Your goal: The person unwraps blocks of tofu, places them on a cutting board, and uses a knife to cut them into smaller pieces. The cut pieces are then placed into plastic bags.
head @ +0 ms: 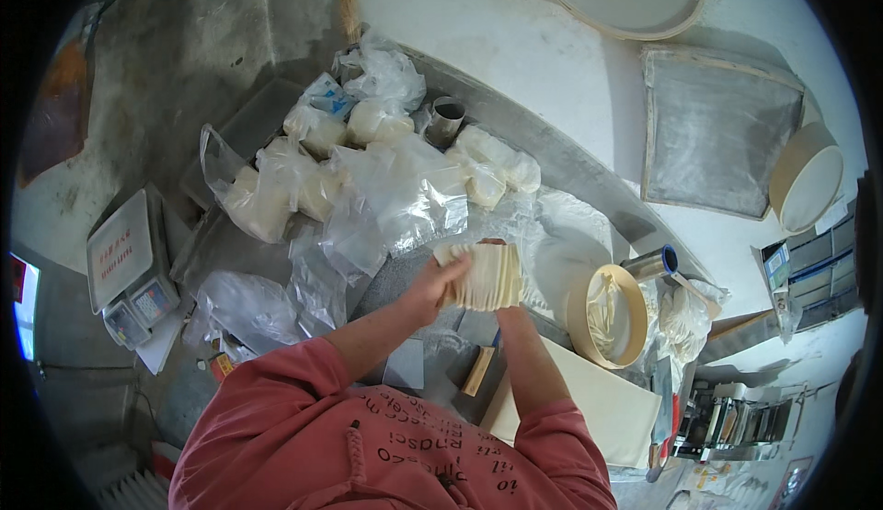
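Note:
My left hand (443, 281) grips the left side of a stack of thin, pale dough wrappers (486, 279), its thumb resting on top. Supporting the stack from below is my right hand (510, 313), mostly hidden; a few fingertips show at the far edge. The wrappers fan slightly into layers towards the right. Below my hands on the work surface lies a knife with a wooden handle (477, 372); its broad blade is partly covered by my right forearm. A large folded dough sheet (586, 399) lies beneath and beside that forearm.
Clear plastic bags of pale dough goods (317, 186) crowd the far left. A round sieve (576, 320) holding dough strips stands right, near a metal cylinder (648, 263). White flour (562, 217) coats the surface. A weighing scale (127, 262) stands left; a long knife (662, 399) lies right.

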`<state>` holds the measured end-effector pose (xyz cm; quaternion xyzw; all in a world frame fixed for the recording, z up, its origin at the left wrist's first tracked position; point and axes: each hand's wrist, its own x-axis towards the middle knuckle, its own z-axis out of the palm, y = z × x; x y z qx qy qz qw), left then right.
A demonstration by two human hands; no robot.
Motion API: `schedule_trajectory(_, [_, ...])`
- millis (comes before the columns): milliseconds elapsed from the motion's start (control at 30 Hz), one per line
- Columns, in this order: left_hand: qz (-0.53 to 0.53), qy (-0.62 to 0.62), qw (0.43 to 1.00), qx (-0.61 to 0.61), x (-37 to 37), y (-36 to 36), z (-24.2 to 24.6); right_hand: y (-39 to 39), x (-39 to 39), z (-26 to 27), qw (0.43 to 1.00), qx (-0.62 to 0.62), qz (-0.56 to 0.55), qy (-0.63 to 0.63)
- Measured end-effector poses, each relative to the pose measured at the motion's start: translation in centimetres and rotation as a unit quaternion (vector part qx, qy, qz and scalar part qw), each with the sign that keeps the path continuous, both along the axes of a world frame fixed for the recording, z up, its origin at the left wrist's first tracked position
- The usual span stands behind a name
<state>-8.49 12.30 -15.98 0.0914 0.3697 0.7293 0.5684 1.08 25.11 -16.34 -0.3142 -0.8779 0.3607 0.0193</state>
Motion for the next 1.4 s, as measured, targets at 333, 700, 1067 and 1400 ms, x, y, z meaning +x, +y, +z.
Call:
schedule_trajectory(333, [-0.245,-0.089,0.959,0.114,-2.0,-1.5,-1.3,-2.0,-0.2,8.3,0.993,0.046,0.044,-0.102])
schedule_trajectory(700, [-0.149,0.02,0.989,0.012,-1.3,-3.7,-3.8,-5.7,4.9,-3.2,0.779,-0.561,-0.178,0.216])
schedule_trajectory(1067, [-0.132,0.197,0.959,0.154,0.2,-3.7,-5.0,-8.7,2.3,-0.6,0.978,-0.103,-0.182,0.002])
schedule_trajectory(1400, [-0.213,-0.044,0.97,0.11,1.5,-3.9,-5.7,-12.2,7.4,2.8,0.944,-0.209,-0.182,0.18])
